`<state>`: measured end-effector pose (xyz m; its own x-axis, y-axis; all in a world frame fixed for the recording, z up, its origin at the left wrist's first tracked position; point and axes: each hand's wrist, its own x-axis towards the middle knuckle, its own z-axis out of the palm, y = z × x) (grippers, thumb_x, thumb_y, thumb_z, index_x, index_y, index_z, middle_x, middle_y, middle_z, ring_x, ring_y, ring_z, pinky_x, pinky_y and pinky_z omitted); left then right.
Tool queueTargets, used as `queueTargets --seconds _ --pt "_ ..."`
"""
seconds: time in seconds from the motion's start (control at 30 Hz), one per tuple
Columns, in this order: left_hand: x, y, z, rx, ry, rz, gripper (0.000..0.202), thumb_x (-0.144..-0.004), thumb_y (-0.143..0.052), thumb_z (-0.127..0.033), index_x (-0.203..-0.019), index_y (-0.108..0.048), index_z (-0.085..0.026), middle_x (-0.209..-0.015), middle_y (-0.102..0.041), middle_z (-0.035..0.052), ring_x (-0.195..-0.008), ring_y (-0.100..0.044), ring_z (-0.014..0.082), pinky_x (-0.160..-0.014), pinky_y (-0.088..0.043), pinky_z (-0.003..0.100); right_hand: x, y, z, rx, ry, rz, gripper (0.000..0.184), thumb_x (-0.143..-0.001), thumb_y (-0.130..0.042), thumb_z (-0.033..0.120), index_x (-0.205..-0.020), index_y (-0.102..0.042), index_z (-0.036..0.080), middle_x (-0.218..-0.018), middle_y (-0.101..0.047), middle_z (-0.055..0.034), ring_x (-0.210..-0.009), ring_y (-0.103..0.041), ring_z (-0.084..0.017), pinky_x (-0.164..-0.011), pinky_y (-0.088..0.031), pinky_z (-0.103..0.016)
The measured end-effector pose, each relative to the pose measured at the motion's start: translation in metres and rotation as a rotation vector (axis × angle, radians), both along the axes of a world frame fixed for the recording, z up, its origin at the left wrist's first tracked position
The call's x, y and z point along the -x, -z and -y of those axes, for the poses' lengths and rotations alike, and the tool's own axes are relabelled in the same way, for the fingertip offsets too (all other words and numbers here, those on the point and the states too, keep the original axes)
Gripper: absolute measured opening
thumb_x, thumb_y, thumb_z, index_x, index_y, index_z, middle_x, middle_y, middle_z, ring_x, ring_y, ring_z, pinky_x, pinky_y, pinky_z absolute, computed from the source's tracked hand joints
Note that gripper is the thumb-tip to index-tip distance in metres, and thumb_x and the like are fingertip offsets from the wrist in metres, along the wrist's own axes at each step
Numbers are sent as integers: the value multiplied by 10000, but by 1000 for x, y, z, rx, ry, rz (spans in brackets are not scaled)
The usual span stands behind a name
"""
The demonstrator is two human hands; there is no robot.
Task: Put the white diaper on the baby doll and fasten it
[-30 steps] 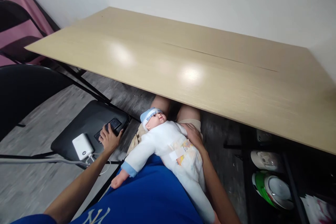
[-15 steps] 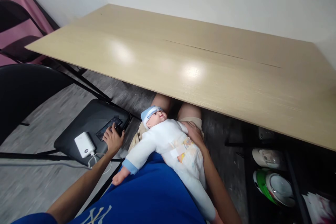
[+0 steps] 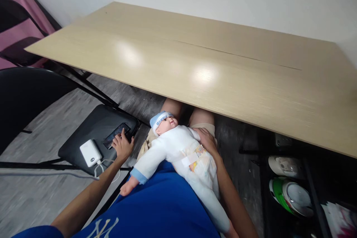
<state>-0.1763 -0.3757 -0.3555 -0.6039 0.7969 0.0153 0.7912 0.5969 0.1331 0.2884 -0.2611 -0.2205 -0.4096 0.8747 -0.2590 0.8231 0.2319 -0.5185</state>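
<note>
A baby doll point(image 3: 178, 145) in a white outfit, blue-and-white cap and printed diaper lies on its back across my lap, its head toward the table. My left hand point(image 3: 122, 145) rests over the near right edge of a dark smartphone point(image 3: 113, 137) on the black chair seat, fingers apart and touching its screen. My right hand point(image 3: 205, 139) lies flat on my thigh beside the doll, with that forearm along the doll's side; part of the hand is hidden by the doll's arm.
A white power bank point(image 3: 90, 152) with a cable sits on the folding chair point(image 3: 72, 147) at left. The wooden table point(image 3: 156, 59) spans the front, its edge above my knees. Right, under the table, a dark shelf point(image 3: 267, 200) holds a green-and-white container point(image 3: 292, 197).
My left hand has shifted very slightly on the phone. The doll and my right hand stay in place; the view has tilted a little.
</note>
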Motion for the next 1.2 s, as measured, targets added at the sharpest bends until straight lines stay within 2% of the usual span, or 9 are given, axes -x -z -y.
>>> queueTargets --seconds 0.3,0.43,0.53,0.67,0.87,1.03,1.2 --pt "3 1 -2 0 7 1 782 -1063 -516 -524 -1724 -442 -112 -1478 -558 311 -1322 -544 515 -1116 -401 655 0 -1 2 -6 11 2 571 -945 -623 129 -1499 -666 257 -1442 -758 -99 -1379 -624 -275 -1152 -470 -327" --pt "3 -1 1 -17 4 -5 819 -1059 -512 -534 -1746 -392 -105 -1487 -554 306 -1335 -541 517 -1127 -409 651 1 -1 1 -8 7 9 565 -939 -630 132 -1489 -675 256 -1443 -759 -94 -1377 -630 -275 -1159 -468 -326" --pt "6 -3 8 -62 6 -13 862 -1045 -526 -527 -1756 -335 -77 -1592 -483 309 -1428 -487 511 -1202 -371 647 2 -2 2 -10 8 13 584 -934 -623 121 -1504 -671 239 -1449 -756 -109 -1379 -634 -281 -1145 -474 -322" --pt "26 -9 20 -154 -7 -13 935 -1019 -554 -548 -1747 -273 -33 -1714 -371 305 -1576 -355 503 -1316 -273 637 2 -4 2 -10 6 16 571 -937 -629 127 -1497 -679 226 -1454 -755 -121 -1374 -639 -289 -1141 -477 -326" --pt "63 -20 44 -117 -67 19 1055 -995 -539 -657 -1750 -201 -2 -1723 -365 333 -1638 -295 509 -1340 -230 668 2 -6 1 -10 -7 17 550 -952 -636 138 -1495 -675 216 -1454 -750 -127 -1376 -632 -283 -1136 -482 -323" --pt "77 -20 60 -74 -86 56 1060 -983 -490 -743 -1723 -296 -9 -1722 -406 328 -1644 -326 503 -1353 -236 646 2 -7 1 -17 -7 23 584 -944 -621 105 -1513 -673 221 -1443 -756 -123 -1380 -633 -283 -1134 -484 -325" --pt "91 -20 60 -9 -105 48 1059 -932 -472 -852 -1618 -487 -45 -1674 -488 315 -1586 -397 534 -1325 -253 676 2 -6 2 -24 -4 23 570 -951 -621 109 -1506 -679 224 -1422 -765 -117 -1364 -646 -276 -1124 -488 -314"
